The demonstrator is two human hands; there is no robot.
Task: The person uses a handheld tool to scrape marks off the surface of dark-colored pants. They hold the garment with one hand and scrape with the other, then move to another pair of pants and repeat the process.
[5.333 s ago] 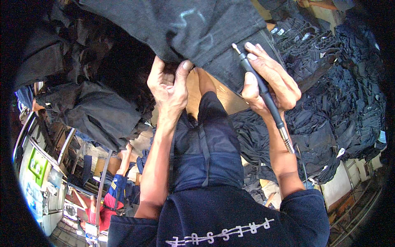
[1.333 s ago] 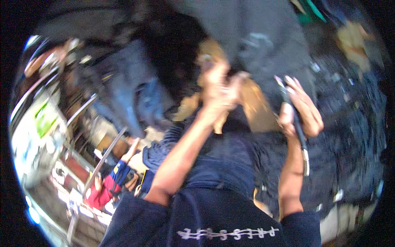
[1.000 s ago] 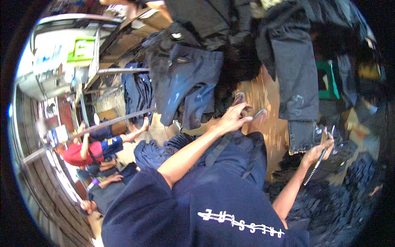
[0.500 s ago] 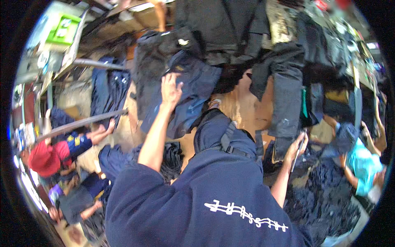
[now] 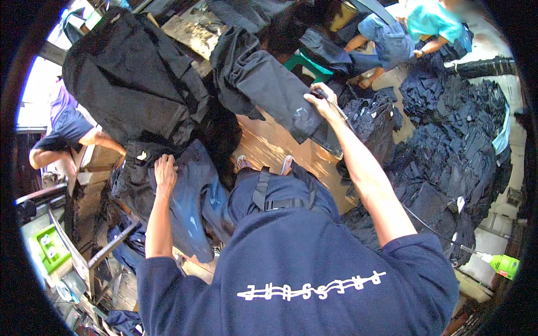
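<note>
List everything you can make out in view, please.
Garments: count unclear, black, upper left
Trousers: one pair, blue, middle left
Marked garment: one, black, upper middle
Garment pile: one, dark, right
Tool: one, black, upper middle
Cabled unit: one, green, lower right
Plastic item: one, green, behind marked garment
Boxy item: one, green, lower left
Co-workers: two, turquoise and purple tops, upper right and left
Shirt: one, navy, lower middle
Left hand: one, bare, by the trousers
Right hand: one, bare, around the tool

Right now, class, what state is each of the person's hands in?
Left hand: at the blue trousers; whether it grips them cannot be told.
Right hand: closed, holding the black pen-shaped tool.
</note>
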